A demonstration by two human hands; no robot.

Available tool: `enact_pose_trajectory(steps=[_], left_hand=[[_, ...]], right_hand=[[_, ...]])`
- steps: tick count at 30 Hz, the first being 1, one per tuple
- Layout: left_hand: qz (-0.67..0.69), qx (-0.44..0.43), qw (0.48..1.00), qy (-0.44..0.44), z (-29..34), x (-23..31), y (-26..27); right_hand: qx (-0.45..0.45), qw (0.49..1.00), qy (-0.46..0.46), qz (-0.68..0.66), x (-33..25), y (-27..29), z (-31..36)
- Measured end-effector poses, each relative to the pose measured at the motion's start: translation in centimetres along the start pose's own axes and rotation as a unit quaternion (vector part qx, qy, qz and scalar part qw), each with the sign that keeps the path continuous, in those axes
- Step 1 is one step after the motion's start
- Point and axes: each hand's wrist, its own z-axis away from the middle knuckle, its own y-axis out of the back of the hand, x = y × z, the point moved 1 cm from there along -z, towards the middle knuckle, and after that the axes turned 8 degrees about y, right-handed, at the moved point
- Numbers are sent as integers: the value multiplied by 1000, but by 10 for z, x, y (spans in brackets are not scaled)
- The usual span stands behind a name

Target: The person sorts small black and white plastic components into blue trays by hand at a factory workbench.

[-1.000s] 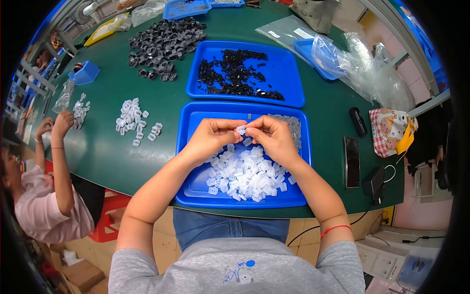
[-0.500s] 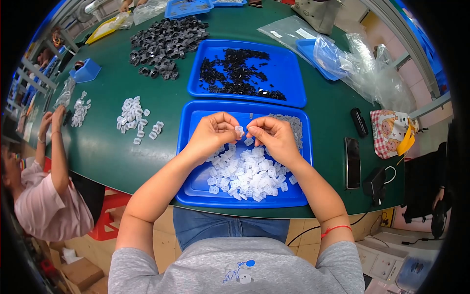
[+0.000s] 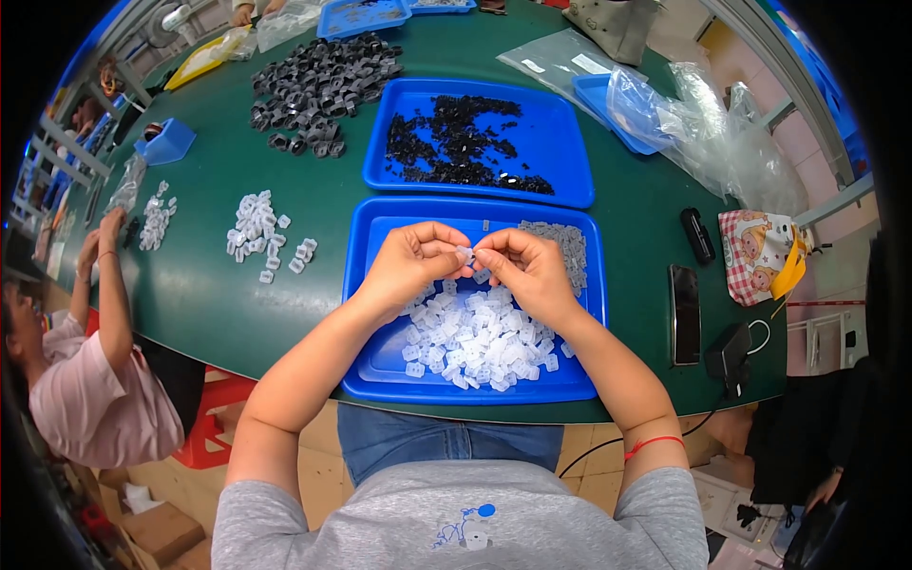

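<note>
Over the near blue tray (image 3: pixel 380 217), my left hand (image 3: pixel 410 264) pinches a small translucent white plastic piece (image 3: pixel 465 253) between thumb and forefinger. My right hand (image 3: pixel 530 275) is closed in a pinch against the piece's right side; whatever its fingertips hold is too small and covered to name. Beneath both hands lies a heap of similar white plastic pieces (image 3: pixel 483 337). Small grey parts (image 3: pixel 572 249) fill the tray's far right corner, partly behind my right hand.
Beyond stands another blue tray (image 3: pixel 378 157) with small black parts (image 3: pixel 456 138). A heap of dark rings (image 3: pixel 323 81) and white pieces (image 3: pixel 255 223) lie leftward. Rightward are a phone (image 3: pixel 683 315), a black adapter (image 3: pixel 730 353) and plastic bags (image 3: pixel 731 152). A co-worker (image 3: pixel 100 394) sits left.
My right hand has moved left, closing the gap so its fingertips meet the white piece in my left hand. A person in dark clothing has come further into view at the lower right.
</note>
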Motion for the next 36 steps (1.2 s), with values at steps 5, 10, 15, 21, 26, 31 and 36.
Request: enact_pose_trajectory(steps=[5,10,15,21,26,31,36], left_hand=[[4,28,1000,0,0,2,-1],[15,38,999,1,-1,1,1],[16,34,999,2,-1,2,-1],[-6,35,999,-20,-2,-2,0],[-52,53,996,-55,-1,-2,-2],[-137,80,981,-109,1,-3,-7],[-179,70,973,-127,2,-3,-7]], right_hand=[[31,999,-8,-44,-3,3,0],[20,997,-23,-70,-1,8,-2],[11,999,-20,-25,1,4,0],[-11,999,30,12,4,-1,1],[-34,998,43,43,-2,-2,2],[-26,1000,6,-11,-3,-2,2],[-10,998,41,49,-2,-2,3]])
